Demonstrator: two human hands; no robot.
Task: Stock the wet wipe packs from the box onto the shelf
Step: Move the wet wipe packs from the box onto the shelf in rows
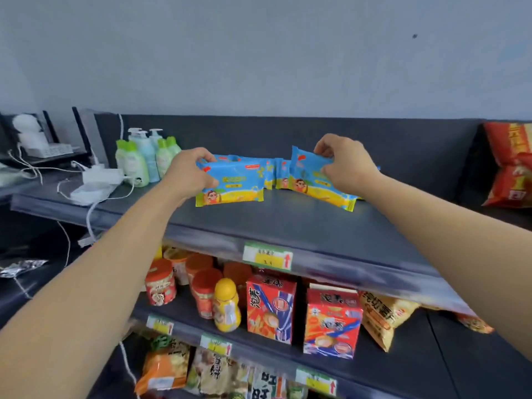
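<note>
Gripping one wet wipe pack (236, 186) with left hand (187, 171) on the top shelf (288, 224). Pinching a tilted second pack (312, 187) with right hand (342, 165)

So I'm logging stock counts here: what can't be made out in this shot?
Head view only.
1. The box: outside the frame, so what remains in it is unknown.
2. The rear packs: mostly hidden behind the left pack and right pack, which the left hand and right hand grip; no count possible.
3. The price tag: print too blurred to read.
</note>
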